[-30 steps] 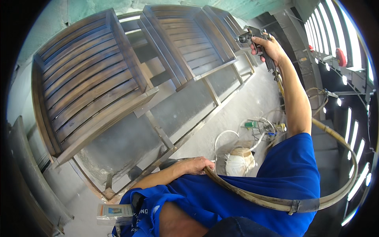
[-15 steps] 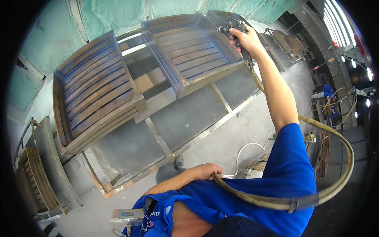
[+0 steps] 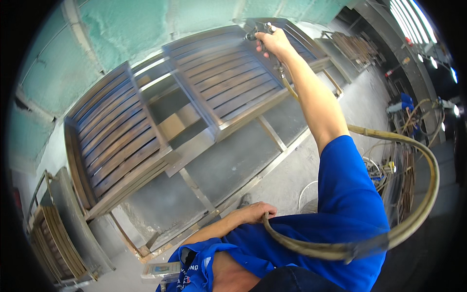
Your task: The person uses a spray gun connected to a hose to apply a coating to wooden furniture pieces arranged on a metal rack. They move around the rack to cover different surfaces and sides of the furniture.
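Raised at the end of my outstretched arm, my right hand [image 3: 275, 43] is wrapped round a dark spray gun [image 3: 251, 35]. The gun points left over the far right corner of a brown slatted wooden panel [image 3: 228, 82], and a faint mist hangs there. Low in front of my body, my left hand [image 3: 257, 212] is closed round a yellowish hose [image 3: 301, 244]. That hose loops out to the right and back up behind my right arm; another stretch meets the gun's handle. A second slatted panel [image 3: 119, 138] lies to the left, its slats patchy brown.
The panels rest on a long metal-framed stand [image 3: 226, 207]. Another slatted panel [image 3: 304, 41] lies at its far right end. Behind runs a green-coated wall [image 3: 131, 34]. More slatted pieces [image 3: 53, 233] lean at lower left. Tangled hoses [image 3: 377, 170] lie on the right.
My right hand has moved left with the spray gun, toward the middle panel's far edge. My left hand keeps its hold on the hose. The whole view has shifted slightly.
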`<act>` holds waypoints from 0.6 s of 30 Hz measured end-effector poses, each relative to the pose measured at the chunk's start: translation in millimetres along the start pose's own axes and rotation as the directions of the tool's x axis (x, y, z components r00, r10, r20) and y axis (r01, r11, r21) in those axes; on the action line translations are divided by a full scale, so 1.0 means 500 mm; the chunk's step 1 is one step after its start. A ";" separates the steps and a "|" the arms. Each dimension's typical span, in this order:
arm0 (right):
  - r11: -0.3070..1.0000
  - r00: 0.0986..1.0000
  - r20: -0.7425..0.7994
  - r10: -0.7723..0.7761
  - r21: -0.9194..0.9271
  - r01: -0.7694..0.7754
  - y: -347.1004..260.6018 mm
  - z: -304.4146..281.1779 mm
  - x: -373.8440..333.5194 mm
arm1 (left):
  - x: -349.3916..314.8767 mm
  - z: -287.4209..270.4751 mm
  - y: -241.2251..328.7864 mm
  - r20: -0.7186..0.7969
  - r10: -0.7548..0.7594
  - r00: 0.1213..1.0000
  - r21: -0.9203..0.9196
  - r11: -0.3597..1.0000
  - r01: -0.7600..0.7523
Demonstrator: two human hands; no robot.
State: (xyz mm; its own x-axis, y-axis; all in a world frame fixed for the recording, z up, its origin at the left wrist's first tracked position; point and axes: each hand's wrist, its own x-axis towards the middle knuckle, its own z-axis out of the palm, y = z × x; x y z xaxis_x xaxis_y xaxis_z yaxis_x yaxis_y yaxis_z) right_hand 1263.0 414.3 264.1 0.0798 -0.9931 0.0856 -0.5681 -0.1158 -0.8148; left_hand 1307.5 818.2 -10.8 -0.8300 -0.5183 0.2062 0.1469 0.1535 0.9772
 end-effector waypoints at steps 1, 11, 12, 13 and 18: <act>0.998 1.000 -0.020 -0.014 -0.056 0.013 0.009 -0.045 0.008 | 0.019 -0.009 0.000 0.000 0.005 1.000 -0.010 1.000 -0.005; 0.950 0.965 -0.192 -0.181 -0.290 0.120 0.162 -0.647 0.092 | 0.402 -0.063 -0.078 0.032 0.002 0.999 0.048 0.999 -0.004; 0.912 0.976 -0.084 -0.203 -0.378 0.157 0.179 -0.692 0.106 | 0.469 -0.068 -0.088 0.010 0.031 0.999 0.053 0.998 -0.031; 0.915 0.968 -0.088 -0.234 -0.356 0.189 0.195 -0.724 0.130 | 0.535 -0.081 -0.100 -0.007 0.041 0.999 0.057 0.998 -0.041; 0.953 0.963 -0.124 -0.241 -0.220 0.210 0.279 -0.840 0.157 | 0.715 -0.087 -0.141 -0.062 0.030 0.998 0.043 0.999 -0.028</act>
State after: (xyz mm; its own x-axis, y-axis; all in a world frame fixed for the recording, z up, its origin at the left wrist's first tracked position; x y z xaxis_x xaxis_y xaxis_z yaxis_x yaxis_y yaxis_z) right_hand 846.1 313.5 398.0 0.1122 -0.9303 0.3492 -0.7044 -0.3224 -0.6323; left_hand 1023.8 585.7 -3.9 -0.7902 -0.5644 0.2387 0.1467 0.2039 0.9679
